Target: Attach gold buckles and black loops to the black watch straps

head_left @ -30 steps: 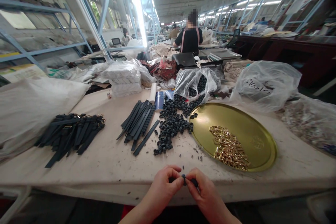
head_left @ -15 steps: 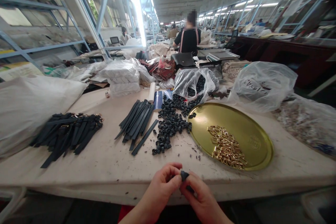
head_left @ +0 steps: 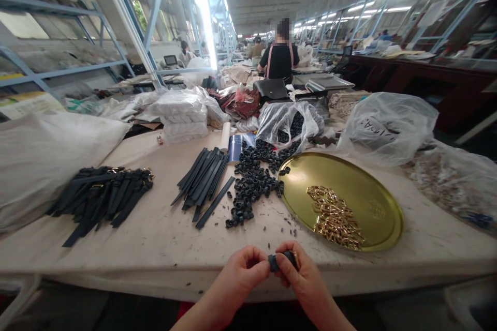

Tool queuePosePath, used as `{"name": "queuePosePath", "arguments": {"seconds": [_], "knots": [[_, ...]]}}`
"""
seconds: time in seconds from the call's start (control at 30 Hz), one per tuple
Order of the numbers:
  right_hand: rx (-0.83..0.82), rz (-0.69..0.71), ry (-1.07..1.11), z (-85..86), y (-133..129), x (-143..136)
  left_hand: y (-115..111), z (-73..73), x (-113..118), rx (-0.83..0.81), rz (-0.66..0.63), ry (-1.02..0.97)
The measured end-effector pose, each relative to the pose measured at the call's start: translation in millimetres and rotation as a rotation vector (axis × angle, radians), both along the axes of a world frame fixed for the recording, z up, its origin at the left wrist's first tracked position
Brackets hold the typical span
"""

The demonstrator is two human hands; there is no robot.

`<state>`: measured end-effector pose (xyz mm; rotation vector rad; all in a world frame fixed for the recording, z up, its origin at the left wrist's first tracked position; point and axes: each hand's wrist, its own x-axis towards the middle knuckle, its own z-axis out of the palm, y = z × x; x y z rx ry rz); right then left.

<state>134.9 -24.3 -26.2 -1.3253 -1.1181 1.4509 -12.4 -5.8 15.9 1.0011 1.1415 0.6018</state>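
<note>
Close to the table's front edge, my left hand [head_left: 248,268] pinches one end of a short black strap [head_left: 274,262]. My right hand [head_left: 302,273] is closed around the other part, with a glint of gold metal at its fingers; much of the strap is hidden. Beyond my hands lies a heap of small black loops [head_left: 252,186]. Flat black strips [head_left: 204,178] are stacked left of that heap. On the right, gold buckles [head_left: 336,220] lie in a pile on an oval gold tray [head_left: 373,181].
Black straps with gold buckles [head_left: 104,194] lie bunched at the left. A clear bag [head_left: 287,124] of loops, a blue box [head_left: 235,148] and wrapped white bundles [head_left: 182,119] stand behind. Plastic bags [head_left: 388,126] crowd the far right. A person [head_left: 280,59] works farther back.
My hands have moved slightly apart. The right fingers have turned over the strap, so more of it and a bit of gold metal now show.
</note>
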Motion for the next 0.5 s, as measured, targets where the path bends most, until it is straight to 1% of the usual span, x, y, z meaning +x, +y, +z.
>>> {"name": "queuePosePath", "arguments": {"seconds": [0.1,0.17,0.23,0.3,0.33,0.4,0.5], "knots": [[0.040,-0.022,-0.049,-3.6,4.1,-2.7,-3.7,0.2,2.0,-0.070,0.091,-0.059],[0.043,-0.016,-0.044,-5.0,6.3,-3.8,-6.2,-1.5,2.8,-0.090,0.146,-0.091],[0.008,-0.003,-0.019,-6.2,6.4,-4.2,-7.5,-3.9,3.0,-0.087,0.157,-0.120],[0.012,-0.010,-0.041,-7.9,3.4,-4.3,-7.1,-7.2,2.5,-0.054,0.115,-0.101],[0.050,-0.032,-0.089,-9.0,0.8,-4.5,-6.2,-9.4,2.0,-0.022,0.084,-0.070],[0.176,-0.103,-0.226,-12.3,-5.4,-5.7,-3.9,-14.9,0.6,0.056,0.029,0.008],[0.341,-0.184,-0.352,-18.5,-12.8,-8.9,-1.0,-25.4,-2.3,0.184,0.021,0.086]]}}
